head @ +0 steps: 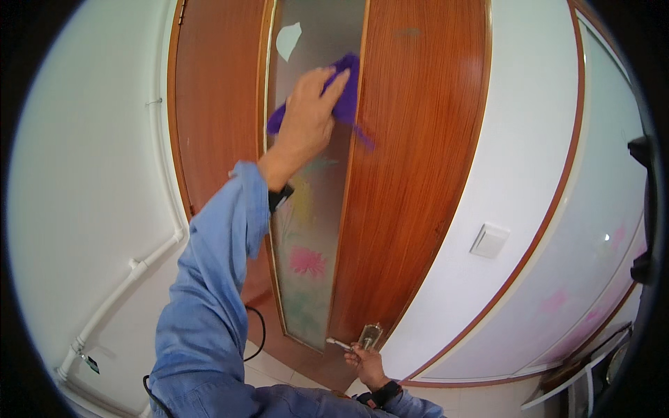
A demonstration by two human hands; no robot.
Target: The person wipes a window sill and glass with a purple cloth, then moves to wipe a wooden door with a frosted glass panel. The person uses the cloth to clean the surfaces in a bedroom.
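My left hand is raised and presses a purple cloth against the narrow frosted glass panel of a wooden door. One corner of the cloth hangs over the wood at the panel's right edge. A pink flower and faint green and yellow patterns decorate the glass, and a pale leaf-shaped patch shows above my hand. Low on the door, my right hand grips the metal lever handle beside its ornate backplate.
White pipes with a valve run along the left wall. On the right wall are a white switch and a brown-framed glass panel. A black cable loops near my left side. Furniture stands at the lower right.
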